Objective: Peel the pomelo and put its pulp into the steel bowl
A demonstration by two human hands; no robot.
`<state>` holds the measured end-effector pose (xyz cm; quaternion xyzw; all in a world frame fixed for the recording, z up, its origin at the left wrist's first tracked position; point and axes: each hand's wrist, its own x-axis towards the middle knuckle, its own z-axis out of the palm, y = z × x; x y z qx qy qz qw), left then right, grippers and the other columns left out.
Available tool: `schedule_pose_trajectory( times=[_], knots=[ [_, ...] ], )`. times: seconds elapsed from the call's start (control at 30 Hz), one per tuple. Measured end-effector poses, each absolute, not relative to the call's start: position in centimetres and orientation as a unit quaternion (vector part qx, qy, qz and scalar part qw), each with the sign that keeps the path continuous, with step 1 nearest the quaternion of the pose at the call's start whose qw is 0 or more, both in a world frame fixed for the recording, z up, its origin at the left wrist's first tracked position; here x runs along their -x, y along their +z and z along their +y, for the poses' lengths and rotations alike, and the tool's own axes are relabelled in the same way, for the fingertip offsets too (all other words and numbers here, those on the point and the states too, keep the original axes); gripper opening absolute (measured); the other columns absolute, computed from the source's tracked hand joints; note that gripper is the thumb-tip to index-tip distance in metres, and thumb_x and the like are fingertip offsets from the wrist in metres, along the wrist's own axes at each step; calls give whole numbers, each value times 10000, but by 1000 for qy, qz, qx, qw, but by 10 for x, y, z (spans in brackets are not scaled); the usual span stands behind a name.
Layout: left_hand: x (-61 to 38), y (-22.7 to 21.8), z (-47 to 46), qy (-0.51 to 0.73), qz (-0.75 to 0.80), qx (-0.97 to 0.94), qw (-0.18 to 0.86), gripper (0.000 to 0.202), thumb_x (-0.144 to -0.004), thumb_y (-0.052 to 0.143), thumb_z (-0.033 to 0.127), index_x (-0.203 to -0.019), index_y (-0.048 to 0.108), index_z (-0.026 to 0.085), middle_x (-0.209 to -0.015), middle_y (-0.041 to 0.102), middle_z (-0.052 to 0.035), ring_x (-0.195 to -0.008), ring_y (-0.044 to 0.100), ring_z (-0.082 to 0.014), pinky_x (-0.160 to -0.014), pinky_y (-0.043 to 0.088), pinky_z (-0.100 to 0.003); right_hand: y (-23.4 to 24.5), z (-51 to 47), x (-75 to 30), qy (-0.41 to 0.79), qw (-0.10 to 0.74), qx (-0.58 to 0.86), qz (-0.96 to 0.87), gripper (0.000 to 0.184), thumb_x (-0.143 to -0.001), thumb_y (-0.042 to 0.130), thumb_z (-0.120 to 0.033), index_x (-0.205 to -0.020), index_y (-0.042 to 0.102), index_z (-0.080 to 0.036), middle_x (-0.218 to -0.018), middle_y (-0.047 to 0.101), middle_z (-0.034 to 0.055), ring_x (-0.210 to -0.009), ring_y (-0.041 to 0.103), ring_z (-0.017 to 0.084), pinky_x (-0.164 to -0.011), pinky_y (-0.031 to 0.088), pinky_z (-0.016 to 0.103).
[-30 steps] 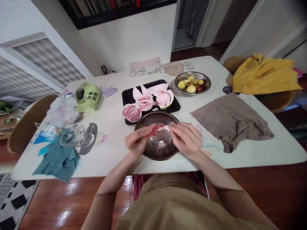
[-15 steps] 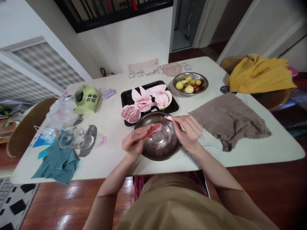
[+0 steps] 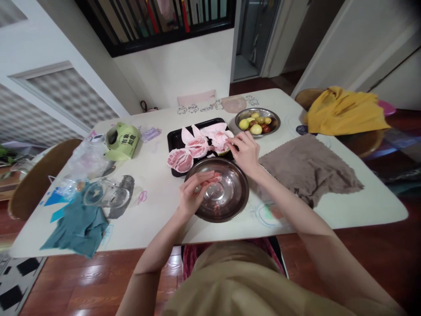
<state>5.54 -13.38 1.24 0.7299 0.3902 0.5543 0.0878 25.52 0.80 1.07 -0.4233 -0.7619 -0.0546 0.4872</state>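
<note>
My left hand (image 3: pixel 194 191) is closed around a peeled pink pomelo segment (image 3: pixel 215 177) above the steel bowl (image 3: pixel 241 199). Bits of pink pulp lie in the bowl's bottom. Over the right end of the black tray (image 3: pixel 176 139), my right hand (image 3: pixel 245 151) has its fingertips drawn together against the pile of pale pomelo peel (image 3: pixel 219 137); whatever is between them is hidden. Two unpeeled-membrane pomelo chunks, a left one (image 3: pixel 180 160) and a middle one (image 3: pixel 197 147), rest at the tray's front left and centre.
Behind my right hand stands a steel bowl of fruit (image 3: pixel 257 125). A brown cloth (image 3: pixel 312 164) lies to the right. On the left are a glass jug (image 3: pixel 107 194) on its side, a teal cloth (image 3: pixel 77 228), a plastic bag (image 3: pixel 88 158) and a green paper container (image 3: pixel 126 140).
My right hand has moved from above the steel bowl, where it pinched a small whitish piece, forward to the peel on the tray. My left hand stays over the bowl with the segment.
</note>
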Motion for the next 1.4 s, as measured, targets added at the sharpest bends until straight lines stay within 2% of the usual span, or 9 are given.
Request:
schedule_pose_trajectory(
  times=[0.13, 0.23, 0.37, 0.57, 0.73, 0.97, 1.13, 1.3, 1.4],
  knots=[
    [-56, 16, -132, 540, 411, -729, 92, 179, -941, 717, 179, -1116, 748, 201, -1061, 797, -72, -991, 767, -181, -895, 644, -325, 10, 24, -248, -1, 438, 419, -795, 206, -965, 625, -171, -1099, 780, -187, -946, 756, 79, -952, 619, 260, -778, 513, 380],
    [-57, 19, -131, 537, 411, -731, 88, 173, -940, 717, 167, -1108, 749, 197, -1052, 795, -63, -986, 761, -165, -900, 635, -301, 10, 11, -248, 35, 426, 381, -820, 220, -967, 598, -137, -1082, 781, -178, -1007, 772, 88, -991, 635, 257, -825, 536, 385],
    [-57, 20, -132, 539, 424, -724, 72, 171, -951, 702, 170, -1114, 740, 204, -1059, 788, -51, -987, 755, -159, -923, 627, -305, 16, -33, -252, 110, 448, 300, -835, 230, -1008, 566, -194, -1134, 759, -204, -978, 770, 74, -976, 659, 221, -887, 569, 394],
    [-57, 19, -133, 558, 406, -721, 60, 186, -957, 684, 148, -1132, 713, 201, -1088, 776, -66, -1019, 745, -168, -925, 621, -323, 14, -88, -252, 194, 442, 299, -823, 378, -951, 700, -302, -1318, 674, -215, -1176, 747, 105, -1130, 672, 247, -971, 587, 434],
    [-57, 21, -132, 556, 408, -721, 75, 150, -975, 663, 176, -1119, 700, 199, -1083, 776, -73, -1016, 740, -177, -920, 617, -338, 8, -99, -247, 209, 480, 340, -781, 260, -934, 729, -274, -1191, 716, -236, -1089, 764, 80, -1021, 704, 239, -929, 599, 418],
    [-54, 17, -131, 528, 438, -712, 149, 408, -877, 809, 275, -1254, 674, 201, -1152, 753, -99, -1046, 739, -200, -889, 623, -315, 18, -110, -248, 190, 527, 348, -752, 214, -924, 739, -234, -1135, 706, -228, -1036, 764, 69, -1001, 705, 229, -905, 599, 391],
    [-51, 13, -129, 515, 432, -713, 199, 383, -887, 798, 289, -1254, 713, 222, -1177, 773, -101, -1066, 750, -210, -872, 632, -304, 17, -111, -249, 164, 534, 327, -762, 63, -944, 706, -196, -994, 726, -229, -1024, 791, 72, -1009, 728, 231, -897, 619, 409],
    [-54, 15, -129, 540, 453, -666, 243, 278, -833, 849, 297, -1068, 763, 176, -1002, 802, -79, -854, 771, -167, -734, 625, -228, 13, -110, -249, 89, 540, 307, -779, 186, -933, 705, -139, -1087, 750, -232, -1153, 795, 76, -1067, 729, 245, -914, 631, 444],
    [-56, 17, -132, 552, 456, -653, 247, 273, -819, 859, 289, -1034, 750, 160, -1003, 799, -87, -894, 777, -174, -794, 632, -241, 11, -110, -250, -3, 534, 307, -788, 265, -910, 722, -122, -1146, 750, -240, -1124, 805, 54, -1014, 732, 245, -861, 625, 422]
  ],
)
